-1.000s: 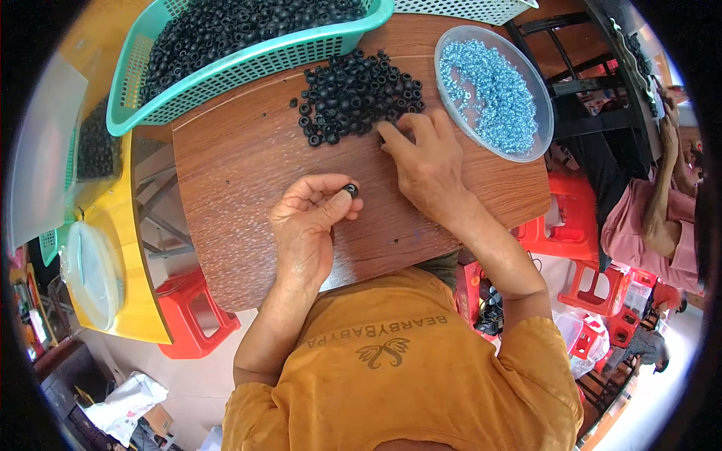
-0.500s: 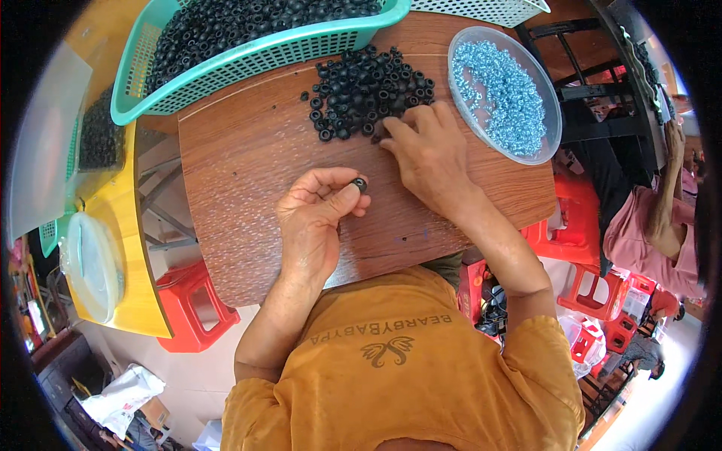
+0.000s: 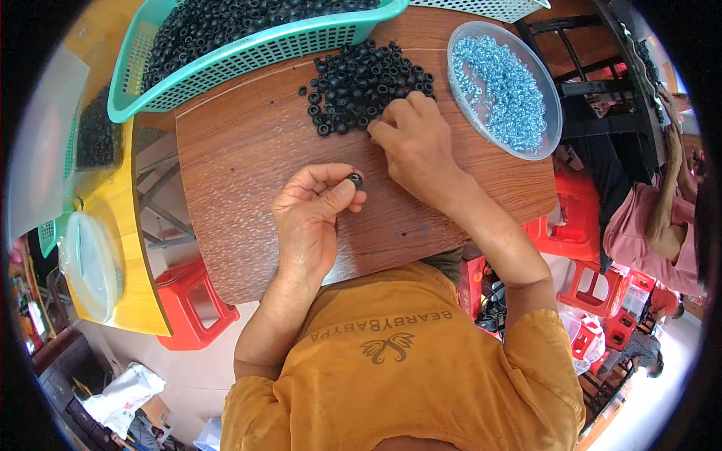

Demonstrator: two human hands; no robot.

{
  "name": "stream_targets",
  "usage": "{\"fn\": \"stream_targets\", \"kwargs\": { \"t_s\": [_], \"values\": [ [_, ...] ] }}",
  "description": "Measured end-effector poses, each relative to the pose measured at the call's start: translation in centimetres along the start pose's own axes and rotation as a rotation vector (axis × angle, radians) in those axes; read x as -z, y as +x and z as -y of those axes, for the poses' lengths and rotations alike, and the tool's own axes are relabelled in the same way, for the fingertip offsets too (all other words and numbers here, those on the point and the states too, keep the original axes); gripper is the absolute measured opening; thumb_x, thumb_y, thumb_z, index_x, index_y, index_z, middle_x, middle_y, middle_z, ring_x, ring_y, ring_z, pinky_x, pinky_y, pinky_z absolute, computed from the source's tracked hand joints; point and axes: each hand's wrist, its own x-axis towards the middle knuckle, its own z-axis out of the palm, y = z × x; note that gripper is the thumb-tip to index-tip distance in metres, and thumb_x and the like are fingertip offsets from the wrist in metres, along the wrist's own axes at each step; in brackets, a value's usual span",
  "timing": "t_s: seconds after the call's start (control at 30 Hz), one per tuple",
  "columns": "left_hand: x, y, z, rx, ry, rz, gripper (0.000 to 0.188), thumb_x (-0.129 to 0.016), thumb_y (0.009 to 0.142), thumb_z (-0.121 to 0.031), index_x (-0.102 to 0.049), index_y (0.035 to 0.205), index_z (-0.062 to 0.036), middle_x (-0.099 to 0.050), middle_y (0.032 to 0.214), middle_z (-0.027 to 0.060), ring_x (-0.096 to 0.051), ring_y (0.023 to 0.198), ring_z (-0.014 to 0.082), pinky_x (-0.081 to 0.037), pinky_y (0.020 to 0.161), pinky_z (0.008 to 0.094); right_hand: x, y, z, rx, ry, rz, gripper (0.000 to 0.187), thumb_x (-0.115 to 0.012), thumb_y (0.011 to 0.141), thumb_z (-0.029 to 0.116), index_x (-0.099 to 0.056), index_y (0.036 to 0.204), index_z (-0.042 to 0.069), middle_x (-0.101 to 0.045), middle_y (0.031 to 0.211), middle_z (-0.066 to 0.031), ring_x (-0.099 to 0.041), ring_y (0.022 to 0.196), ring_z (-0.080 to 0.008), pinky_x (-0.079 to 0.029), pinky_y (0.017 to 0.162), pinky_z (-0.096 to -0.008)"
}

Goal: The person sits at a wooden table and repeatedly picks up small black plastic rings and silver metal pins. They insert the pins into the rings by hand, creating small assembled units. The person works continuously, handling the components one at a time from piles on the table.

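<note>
Between the thumb and fingertips of my left hand [image 3: 310, 214] is a small, round, black bead-like piece [image 3: 355, 180] with a hole, held above the brown tabletop [image 3: 241, 173]. My right hand [image 3: 421, 146] is at the near right edge of a loose pile of black bead-like pieces [image 3: 353, 86]. Its fingers are bent and drawn together, pointing down, and their tips are mostly hidden. Whatever they pinch does not show. To the right of the pile, a round clear plastic tub [image 3: 558, 124] holds many small, shiny, light-blue pieces [image 3: 511, 98].
A turquoise mesh basket [image 3: 248, 54] full of similar black pieces stands at the far left, with a white basket [image 3: 496, 7] beyond. A yellow table [image 3: 143, 278] with a clear lidded tub, red stools [image 3: 192, 304] and a dark chair frame [image 3: 602, 90] surround the table. Another person sits at right.
My right hand has shifted slightly left and away from me along the pile's edge, its fingers drawing closer together. My left hand keeps its black piece, barely moved.
</note>
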Motion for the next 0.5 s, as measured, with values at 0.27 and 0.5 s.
{"fn": "stream_targets", "kwargs": {
  "t_s": [0.27, 0.5],
  "values": [
    [0.2, -0.1, 0.1, -0.017, -0.029, 0.005, 0.014, -0.061, 0.080, 0.003, -0.059, 0.094, 0.0041, -0.064, 0.088, 0.0141, -0.062, 0.071, 0.0194, -0.050, 0.063, 0.0282, 1.3, 0.2, 0.8, 0.047, 0.062, -0.076, 0.012, -0.063, 0.061, 0.004, -0.055, 0.070, 0.006, -0.048, 0.073, -0.0084, -0.045, 0.072, -0.0261, -0.036, 0.063, -0.0364],
    [-0.5, 0.1, 0.1, -0.054, -0.010, -0.027, 0.014, -0.061, 0.080, 0.004, -0.059, 0.094, 0.0041, -0.063, 0.086, 0.0111, -0.062, 0.072, 0.0178, -0.049, 0.063, 0.0259, 2.4, -0.9, 2.5, -0.038, 0.315, -0.087, 0.013, -0.062, 0.066, 0.003, -0.054, 0.075, 0.004, -0.049, 0.071, -0.0099, -0.046, 0.068, -0.0282, -0.037, 0.059, -0.0381]
  ]
}}
